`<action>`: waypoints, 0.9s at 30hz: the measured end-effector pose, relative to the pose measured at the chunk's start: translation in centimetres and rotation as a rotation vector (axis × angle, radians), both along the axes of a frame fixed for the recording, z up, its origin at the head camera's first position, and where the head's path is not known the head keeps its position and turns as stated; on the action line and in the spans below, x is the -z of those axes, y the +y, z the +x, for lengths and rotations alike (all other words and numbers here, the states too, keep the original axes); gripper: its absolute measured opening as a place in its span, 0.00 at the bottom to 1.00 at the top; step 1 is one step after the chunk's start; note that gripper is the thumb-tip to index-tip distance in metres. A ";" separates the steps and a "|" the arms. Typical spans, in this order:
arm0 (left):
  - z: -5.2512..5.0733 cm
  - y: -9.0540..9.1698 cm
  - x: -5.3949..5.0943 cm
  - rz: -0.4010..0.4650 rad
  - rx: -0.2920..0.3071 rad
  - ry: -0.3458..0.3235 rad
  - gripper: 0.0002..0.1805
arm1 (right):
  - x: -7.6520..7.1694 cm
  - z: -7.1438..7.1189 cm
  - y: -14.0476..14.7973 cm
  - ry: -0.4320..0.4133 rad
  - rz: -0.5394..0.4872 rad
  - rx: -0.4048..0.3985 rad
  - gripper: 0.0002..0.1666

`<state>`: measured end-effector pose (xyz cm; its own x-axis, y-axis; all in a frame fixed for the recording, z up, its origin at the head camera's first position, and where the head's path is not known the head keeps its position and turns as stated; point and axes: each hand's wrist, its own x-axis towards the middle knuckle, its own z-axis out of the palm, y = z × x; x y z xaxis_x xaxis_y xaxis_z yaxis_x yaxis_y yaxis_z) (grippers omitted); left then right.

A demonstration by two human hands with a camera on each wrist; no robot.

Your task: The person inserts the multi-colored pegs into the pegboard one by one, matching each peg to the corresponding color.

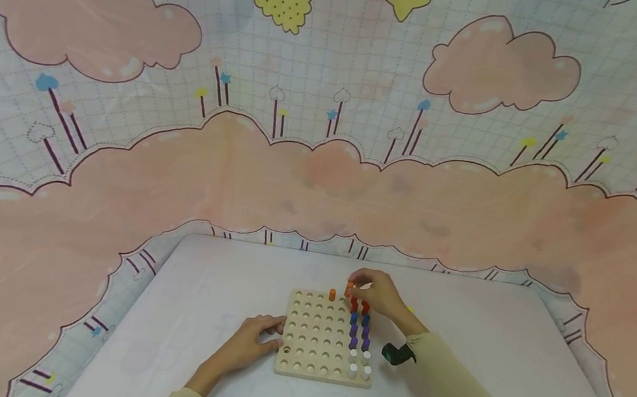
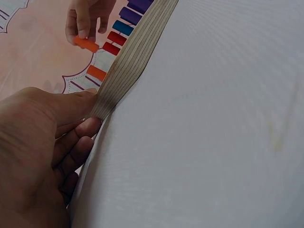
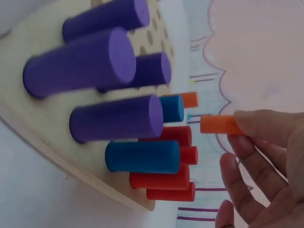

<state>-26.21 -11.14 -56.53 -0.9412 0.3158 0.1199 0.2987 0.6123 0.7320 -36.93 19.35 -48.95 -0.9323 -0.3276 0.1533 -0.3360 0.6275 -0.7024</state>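
A light wooden pegboard (image 1: 310,376) with rows of round holes lies on the white table. At its left edge, my left hand (image 1: 251,341) holds the board between thumb and curled fingers (image 2: 78,152). Over the back row, my right hand (image 1: 375,292) pinches an orange peg (image 3: 218,124) between thumb and fingertips, apart from the board in the right wrist view. Another orange peg (image 1: 332,295) stands in the back row. Two right-hand columns hold upright red pegs (image 3: 159,180), blue pegs (image 3: 142,156), purple pegs (image 3: 114,118) and white pegs (image 1: 352,370).
White tabletop (image 1: 196,289) surrounds the board. Behind my right wrist a small yellow object (image 1: 410,310) is mostly hidden. A patterned cloth backdrop (image 1: 320,185) with clouds rises behind the table. Dark wrist devices (image 1: 398,354) are worn on both wrists.
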 end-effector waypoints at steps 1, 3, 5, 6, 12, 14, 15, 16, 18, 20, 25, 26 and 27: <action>0.0 0.0 0.0 0.000 0.000 -0.001 0.27 | 0.1 -0.2 0.0 -0.003 0.009 -0.011 0.07; 0.0 0.0 0.0 0.000 -0.001 -0.002 0.27 | 0.2 -0.5 0.0 0.000 0.028 -0.034 0.07; 0.0 0.0 0.0 0.002 -0.002 -0.004 0.27 | 0.4 -0.9 -0.1 -0.011 0.040 -0.050 0.07; 0.0 0.0 0.0 0.007 -0.002 -0.005 0.28 | 0.5 -1.0 -0.1 -0.022 0.042 -0.055 0.07; 0.1 0.0 -0.1 0.009 0.000 -0.003 0.27 | 0.9 -1.5 -0.4 -0.081 0.066 -0.055 0.07; 0.2 0.0 -0.1 0.008 0.001 -0.005 0.27 | 1.1 -1.5 -0.5 -0.089 0.073 -0.057 0.07; 0.2 0.0 -0.1 0.008 0.001 -0.006 0.27 | 1.1 -1.5 -0.6 -0.098 0.074 -0.056 0.07; 0.2 0.0 -0.1 0.010 0.004 -0.007 0.27 | 1.2 -1.6 -0.6 -0.101 0.075 -0.057 0.07; 0.2 0.0 -0.1 0.007 0.004 -0.006 0.28 | 1.2 -1.6 -0.6 -0.107 0.075 -0.054 0.07; 0.2 0.0 -0.1 -0.002 0.002 -0.002 0.27 | 1.2 -1.6 -0.7 -0.114 0.075 -0.053 0.07; 0.3 0.2 -0.2 -0.012 -0.013 0.014 0.27 | 1.4 -1.4 -0.6 -0.131 0.079 -0.052 0.07; 0.4 0.2 -0.3 -0.011 -0.016 0.015 0.27 | 1.5 -1.4 -0.6 -0.135 0.079 -0.054 0.07; 0.4 0.2 -0.4 -0.009 -0.020 0.016 0.27 | 1.5 -1.3 -0.6 -0.138 0.077 -0.051 0.07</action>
